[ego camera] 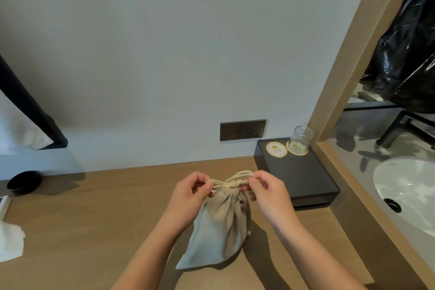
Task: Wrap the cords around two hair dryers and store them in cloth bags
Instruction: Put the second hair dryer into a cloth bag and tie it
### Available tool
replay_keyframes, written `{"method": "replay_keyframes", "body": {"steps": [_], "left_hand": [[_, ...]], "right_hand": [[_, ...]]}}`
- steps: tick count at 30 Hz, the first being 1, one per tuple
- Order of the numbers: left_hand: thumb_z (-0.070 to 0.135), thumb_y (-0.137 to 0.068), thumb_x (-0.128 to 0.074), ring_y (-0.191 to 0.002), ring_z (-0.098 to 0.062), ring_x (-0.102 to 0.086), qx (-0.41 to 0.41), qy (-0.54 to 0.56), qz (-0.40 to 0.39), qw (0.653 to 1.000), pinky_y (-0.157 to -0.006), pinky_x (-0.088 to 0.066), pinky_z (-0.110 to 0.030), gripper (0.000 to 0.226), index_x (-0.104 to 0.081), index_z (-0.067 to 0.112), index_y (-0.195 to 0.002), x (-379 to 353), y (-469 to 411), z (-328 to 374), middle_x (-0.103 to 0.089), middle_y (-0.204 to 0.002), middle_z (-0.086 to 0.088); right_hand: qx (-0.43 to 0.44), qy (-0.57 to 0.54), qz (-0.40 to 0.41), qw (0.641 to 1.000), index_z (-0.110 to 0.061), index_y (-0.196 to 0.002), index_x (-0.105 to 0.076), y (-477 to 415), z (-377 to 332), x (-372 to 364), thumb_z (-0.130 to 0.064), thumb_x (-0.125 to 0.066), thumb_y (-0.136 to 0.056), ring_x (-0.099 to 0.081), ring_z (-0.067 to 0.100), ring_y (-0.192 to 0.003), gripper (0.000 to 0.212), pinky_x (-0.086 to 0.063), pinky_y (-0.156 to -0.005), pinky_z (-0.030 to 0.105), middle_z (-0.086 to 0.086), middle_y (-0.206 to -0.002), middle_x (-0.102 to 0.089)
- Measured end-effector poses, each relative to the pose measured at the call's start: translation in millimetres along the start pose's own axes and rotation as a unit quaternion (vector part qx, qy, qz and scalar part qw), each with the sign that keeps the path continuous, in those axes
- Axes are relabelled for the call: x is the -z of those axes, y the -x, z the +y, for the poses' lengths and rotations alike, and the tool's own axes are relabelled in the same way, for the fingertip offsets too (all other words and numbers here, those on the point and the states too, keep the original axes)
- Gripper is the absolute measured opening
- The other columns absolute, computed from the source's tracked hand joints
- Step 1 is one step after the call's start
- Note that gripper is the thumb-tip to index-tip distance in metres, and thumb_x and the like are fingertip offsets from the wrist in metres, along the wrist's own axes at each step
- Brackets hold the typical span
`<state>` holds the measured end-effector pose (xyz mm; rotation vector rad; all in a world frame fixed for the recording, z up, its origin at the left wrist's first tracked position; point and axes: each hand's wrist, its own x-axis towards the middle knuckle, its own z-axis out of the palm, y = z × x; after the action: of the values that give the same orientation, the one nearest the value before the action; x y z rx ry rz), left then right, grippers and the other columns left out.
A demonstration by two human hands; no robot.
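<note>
Beige cloth bag lying on wood counter between the hands, neck cinched at the far end, long axis running back toward the near left. Both ends of drawstring pinched: left hand curled on the loop left of the neck, right hand on the loops right of it, both equally near. Judged to be closing this bag, dryer presumably inside but hidden; next pull outward, across the axis, along the cord
</note>
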<state>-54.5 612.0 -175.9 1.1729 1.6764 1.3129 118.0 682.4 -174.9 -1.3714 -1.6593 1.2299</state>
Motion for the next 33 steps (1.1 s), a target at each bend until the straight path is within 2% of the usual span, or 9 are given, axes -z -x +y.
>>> {"method": "replay_keyframes", "body": {"steps": [2,5,12,17,22,25,29,31,33], "left_hand": [[0.003,-0.092,-0.056,-0.062,0.002,-0.059,0.0,0.0,-0.006,1.0,-0.059,-0.042,-0.008,0.01,-0.062,0.008,-0.084,-0.3,0.0,-0.4,-0.067,-0.078,-0.01],[0.004,-0.093,-0.056,-0.063,0.001,-0.06,0.006,0.009,-0.012,1.0,-0.06,-0.043,-0.009,0.011,-0.062,0.008,-0.084,-0.5,-0.8,-0.6,-0.067,-0.076,-0.009],[0.005,-0.095,-0.052,-0.073,-0.01,-0.061,0.07,0.096,-0.04,0.992,-0.063,-0.042,-0.02,0.016,-0.058,0.012,-0.083,1.1,-5.9,-6.0,-0.065,-0.08,-0.005],[0.007,-0.096,-0.051,-0.074,-0.01,-0.061,0.073,0.121,-0.063,0.988,-0.063,-0.043,-0.02,0.015,-0.058,0.011,-0.083,0.0,-5.4,-4.1,-0.066,-0.078,-0.003],[0.007,-0.097,-0.051,-0.075,-0.011,-0.061,0.06,0.119,-0.073,0.988,-0.066,-0.044,-0.021,0.013,-0.057,0.009,-0.085,1.8,-4.4,-4.7,-0.065,-0.08,-0.005],[0.008,-0.097,-0.051,-0.077,-0.013,-0.061,0.053,0.12,-0.086,0.988,-0.067,-0.044,-0.022,0.012,-0.057,0.009,-0.086,2.0,-2.9,-5.6,-0.065,-0.08,-0.005],[0.008,-0.096,-0.051,-0.077,-0.012,-0.061,0.05,0.122,-0.091,0.987,-0.067,-0.045,-0.021,0.012,-0.057,0.009,-0.087,1.4,-1.8,-7.2,-0.064,-0.078,-0.004],[0.008,-0.096,-0.051,-0.077,-0.011,-0.061,0.049,0.125,-0.09,0.987,-0.068,-0.044,-0.023,0.011,-0.057,0.009,-0.086,2.5,-2.6,-7.6,-0.064,-0.078,-0.003],[0.009,-0.096,-0.052,-0.078,-0.012,-0.061,0.042,0.123,-0.092,0.987,-0.07,-0.044,-0.024,0.011,-0.056,0.009,-0.086,4.2,-3.8,-8.0,-0.065,-0.078,-0.002]], "right_hand": [[0.006,0.006,0.016,1.0,-0.017,-0.085,-0.069,0.0,-1.0,-1.8,-0.018,-0.052,-0.097,-0.057,0.008,-0.064,0.02,-0.046,-0.066,0.028,-0.001,-0.076,-0.068],[-0.042,-0.138,-0.017,0.989,-0.007,-0.092,-0.067,0.4,-4.2,-3.8,-0.011,-0.048,-0.099,-0.048,0.01,-0.057,0.02,-0.036,-0.05,0.02,0.003,-0.067,-0.057],[-0.081,-0.325,-0.162,0.928,-0.007,-0.087,-0.059,-6.1,-0.6,-2.3,-0.011,-0.045,-0.101,-0.034,0.01,-0.051,0.021,-0.023,-0.047,0.022,0.008,-0.069,-0.057],[-0.034,-0.2,-0.131,0.971,-0.009,-0.08,-0.06,-8.9,-8.3,2.4,-0.019,-0.047,-0.1,-0.036,0.012,-0.05,0.026,-0.026,-0.052,0.026,0.006,-0.062,-0.054],[-0.022,-0.271,-0.096,0.958,-0.008,-0.067,-0.048,-12.4,-22.0,9.4,-0.021,-0.042,-0.1,-0.033,0.014,-0.046,0.036,-0.02,-0.051,0.03,0.013,-0.065,-0.056],[-0.046,-0.31,-0.145,0.938,-0.01,-0.058,-0.038,-15.6,-27.1,17.1,-0.035,-0.03,-0.105,-0.032,0.017,-0.043,0.053,-0.022,-0.051,0.031,0.022,-0.071,-0.065],[0.029,-0.183,-0.322,0.928,-0.012,-0.056,-0.047,-9.9,-31.2,31.8,-0.044,-0.03,-0.102,-0.042,0.025,-0.046,0.059,-0.036,-0.07,0.042,0.023,-0.075,-0.072],[0.071,-0.095,-0.333,0.936,-0.005,-0.061,-0.05,-8.0,-31.5,36.8,-0.037,-0.027,-0.105,-0.063,0.044,-0.07,0.059,-0.042,-0.076,0.057,0.007,-0.066,-0.073],[0.107,-0.04,-0.291,0.95,-0.002,-0.063,-0.053,-8.6,-32.9,39.3,-0.035,-0.027,-0.106,-0.064,0.041,-0.079,0.06,-0.044,-0.064,0.045,0.002,-0.078,-0.075]]}}
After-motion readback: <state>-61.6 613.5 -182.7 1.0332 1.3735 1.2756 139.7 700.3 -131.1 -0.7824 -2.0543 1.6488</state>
